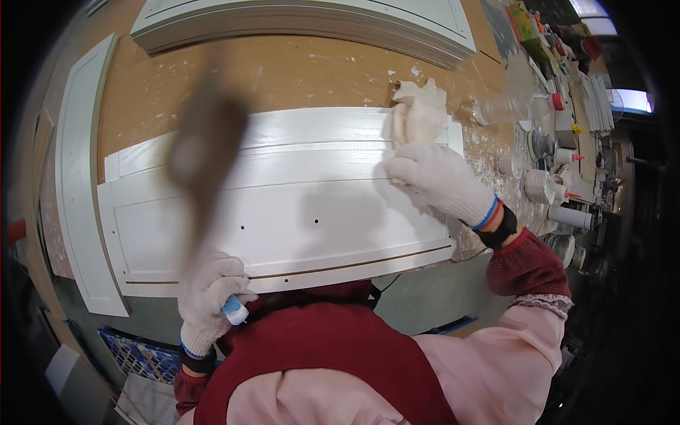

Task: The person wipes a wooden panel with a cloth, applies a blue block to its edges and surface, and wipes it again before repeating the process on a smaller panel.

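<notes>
My left hand (207,301), in a white knit glove, is closed at the near left edge of a white panel (297,221). From the fist sticks out a small blue item with a white end (235,310); its kind I cannot make out. A blurred brown, long shape (209,145) rises above that hand, close to the camera; whether the hand holds it I cannot tell. My right hand (443,180), also gloved, grips a cream cloth (419,112) at the panel's right end. Another white panel (312,127) lies partly under the first, showing along its far edge.
A stack of white panels (297,18) lies at the far side of the brown tabletop (304,74). One more panel (81,177) lies along the left. At right are a clear bottle with a red cap (513,108) and several cans, tubs and tape rolls (540,185).
</notes>
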`<control>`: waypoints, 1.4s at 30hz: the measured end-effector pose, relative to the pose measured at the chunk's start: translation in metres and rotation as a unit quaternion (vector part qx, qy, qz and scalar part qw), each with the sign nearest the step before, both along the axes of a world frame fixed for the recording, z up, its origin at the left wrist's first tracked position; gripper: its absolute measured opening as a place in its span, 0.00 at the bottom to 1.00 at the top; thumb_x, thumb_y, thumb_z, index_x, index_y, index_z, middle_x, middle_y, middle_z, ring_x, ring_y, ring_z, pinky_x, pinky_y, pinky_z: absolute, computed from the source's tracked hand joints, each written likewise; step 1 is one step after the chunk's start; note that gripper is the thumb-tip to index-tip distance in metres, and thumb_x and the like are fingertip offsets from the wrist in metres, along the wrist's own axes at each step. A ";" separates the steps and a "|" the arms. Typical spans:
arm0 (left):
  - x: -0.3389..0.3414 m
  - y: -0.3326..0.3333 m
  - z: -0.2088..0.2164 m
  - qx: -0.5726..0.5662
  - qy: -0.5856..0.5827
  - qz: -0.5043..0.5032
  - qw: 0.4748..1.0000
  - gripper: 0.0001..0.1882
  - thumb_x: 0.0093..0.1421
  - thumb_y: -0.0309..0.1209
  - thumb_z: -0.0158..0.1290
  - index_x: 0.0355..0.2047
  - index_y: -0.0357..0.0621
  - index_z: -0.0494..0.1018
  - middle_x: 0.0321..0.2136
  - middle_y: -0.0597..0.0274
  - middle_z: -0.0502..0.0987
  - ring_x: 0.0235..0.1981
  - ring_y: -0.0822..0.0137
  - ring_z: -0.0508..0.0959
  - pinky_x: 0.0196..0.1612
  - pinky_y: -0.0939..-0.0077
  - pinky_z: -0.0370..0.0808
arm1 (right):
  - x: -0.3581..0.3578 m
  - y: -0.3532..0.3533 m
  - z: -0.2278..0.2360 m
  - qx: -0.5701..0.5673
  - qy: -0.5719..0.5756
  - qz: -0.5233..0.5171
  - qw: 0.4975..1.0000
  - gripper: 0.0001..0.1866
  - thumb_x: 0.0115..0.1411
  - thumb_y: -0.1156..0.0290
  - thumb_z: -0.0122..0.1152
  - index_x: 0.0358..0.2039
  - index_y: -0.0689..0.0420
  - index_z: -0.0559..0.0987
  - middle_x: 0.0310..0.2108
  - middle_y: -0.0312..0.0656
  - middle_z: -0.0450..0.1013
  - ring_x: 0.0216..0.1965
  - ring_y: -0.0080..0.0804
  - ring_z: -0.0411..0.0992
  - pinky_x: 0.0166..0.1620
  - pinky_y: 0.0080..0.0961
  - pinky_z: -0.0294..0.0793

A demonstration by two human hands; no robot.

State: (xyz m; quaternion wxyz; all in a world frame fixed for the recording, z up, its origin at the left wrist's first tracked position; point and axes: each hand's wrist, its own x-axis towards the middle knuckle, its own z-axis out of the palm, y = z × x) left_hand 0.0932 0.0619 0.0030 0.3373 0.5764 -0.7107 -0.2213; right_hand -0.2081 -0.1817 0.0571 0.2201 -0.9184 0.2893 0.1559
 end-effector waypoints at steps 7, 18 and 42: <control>-0.001 -0.002 -0.001 -0.002 0.002 -0.007 1.000 0.20 0.39 0.39 0.67 0.28 0.50 0.69 0.32 0.62 0.76 0.37 0.55 0.78 0.45 0.60 0.75 | -0.033 -0.009 0.003 -0.073 0.044 0.043 0.995 0.04 0.55 0.68 0.54 0.31 0.52 0.73 0.26 0.41 0.69 0.30 0.41 0.73 0.30 0.35 0.72; -0.001 0.000 0.002 -0.040 0.001 0.021 0.999 0.18 0.40 0.38 0.67 0.26 0.49 0.70 0.32 0.62 0.76 0.38 0.56 0.78 0.47 0.60 0.75 | -0.020 -0.003 0.006 -0.053 -0.020 0.015 0.998 0.02 0.55 0.71 0.55 0.29 0.53 0.75 0.27 0.40 0.70 0.31 0.39 0.73 0.32 0.35 0.72; 0.037 0.034 -0.014 -0.118 -0.167 0.052 0.977 0.14 0.46 0.24 0.60 0.28 0.43 0.64 0.42 0.54 0.75 0.46 0.50 0.77 0.57 0.45 0.69 | -0.009 0.139 0.018 -0.199 -0.091 0.004 0.976 0.27 0.41 0.68 0.66 0.45 0.53 0.72 0.43 0.40 0.68 0.43 0.37 0.70 0.40 0.32 0.72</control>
